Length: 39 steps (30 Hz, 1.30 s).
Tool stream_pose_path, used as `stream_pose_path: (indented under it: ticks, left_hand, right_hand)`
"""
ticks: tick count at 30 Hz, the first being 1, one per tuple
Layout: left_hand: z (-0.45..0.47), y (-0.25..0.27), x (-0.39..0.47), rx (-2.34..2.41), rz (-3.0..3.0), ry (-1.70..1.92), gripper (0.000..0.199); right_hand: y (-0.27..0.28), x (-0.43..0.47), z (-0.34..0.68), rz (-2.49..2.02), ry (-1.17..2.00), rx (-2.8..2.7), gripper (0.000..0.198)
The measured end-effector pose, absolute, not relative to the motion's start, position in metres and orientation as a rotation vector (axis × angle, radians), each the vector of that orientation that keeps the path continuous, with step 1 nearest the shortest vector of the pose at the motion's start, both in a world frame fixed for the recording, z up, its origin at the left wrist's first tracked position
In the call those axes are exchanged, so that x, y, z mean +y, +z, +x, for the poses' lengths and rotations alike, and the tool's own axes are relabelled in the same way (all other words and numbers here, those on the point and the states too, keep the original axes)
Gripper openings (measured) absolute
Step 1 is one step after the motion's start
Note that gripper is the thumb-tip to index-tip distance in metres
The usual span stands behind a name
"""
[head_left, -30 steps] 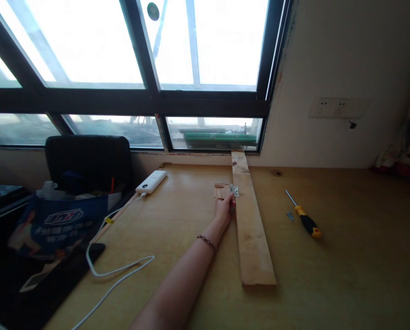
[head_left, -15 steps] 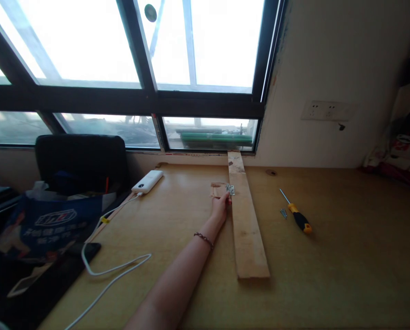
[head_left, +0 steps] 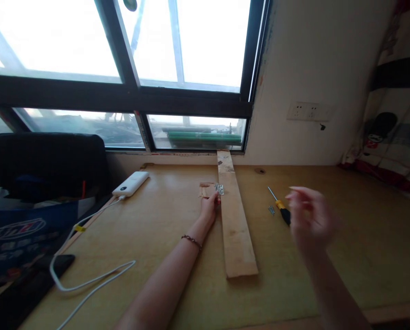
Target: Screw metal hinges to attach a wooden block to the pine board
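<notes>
A long wooden board (head_left: pixel 237 224) lies on the table, its far end at the window sill. Against its left edge is a small wooden block (head_left: pixel 207 189), held by my left hand (head_left: pixel 210 207) with the fingers closed on its near side. A metal hinge (head_left: pixel 220 189) bridges block and board. My right hand (head_left: pixel 311 220) is raised over the table to the right, its bent fingers blurred by motion. It partly hides a screwdriver (head_left: pixel 280 206) with a yellow and black handle. Several screws (head_left: pixel 271 210) lie beside the screwdriver, left of its handle.
On the tabletop (head_left: pixel 150 220), a white power bank (head_left: pixel 131 184) with a white cable (head_left: pixel 98 282) lies at the left. Beyond the table's left edge are a black chair (head_left: pixel 50 160) and a blue bag (head_left: pixel 22 233). A patterned curtain (head_left: pixel 394 123) hangs at the right.
My right hand has come into view from the right, over the screwdriver. The view has turned slightly right. My left hand keeps its place at the block and hinge.
</notes>
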State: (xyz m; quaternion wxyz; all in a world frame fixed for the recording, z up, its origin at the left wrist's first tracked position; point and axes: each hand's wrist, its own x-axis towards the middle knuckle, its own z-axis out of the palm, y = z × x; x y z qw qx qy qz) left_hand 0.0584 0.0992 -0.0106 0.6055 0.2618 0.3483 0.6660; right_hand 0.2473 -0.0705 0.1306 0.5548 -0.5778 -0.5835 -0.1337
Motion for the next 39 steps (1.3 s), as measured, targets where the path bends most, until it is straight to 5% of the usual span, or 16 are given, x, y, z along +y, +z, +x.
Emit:
stream_pose_path:
  ticks: [8,28,33,39]
  left_hand:
    - [0.058,-0.01,0.1,0.815,0.576,1.531,0.021]
    - [0.058,-0.008,0.098,0.788,0.583,1.528,0.022]
    - [0.058,-0.006,0.097,0.781,0.58,1.521,0.023]
    - [0.058,-0.005,0.096,0.789,0.577,1.528,0.023]
  right_hand:
    - [0.048,0.023,0.297,-2.427,-0.019,-1.543,0.023]
    - [0.031,0.022,0.301,-2.525,0.106,-1.609,0.024]
    - [0.029,0.024,0.298,-2.316,0.107,-1.547,0.017]
    - [0.047,0.041,0.253,-1.421,0.762,-1.266,0.019]
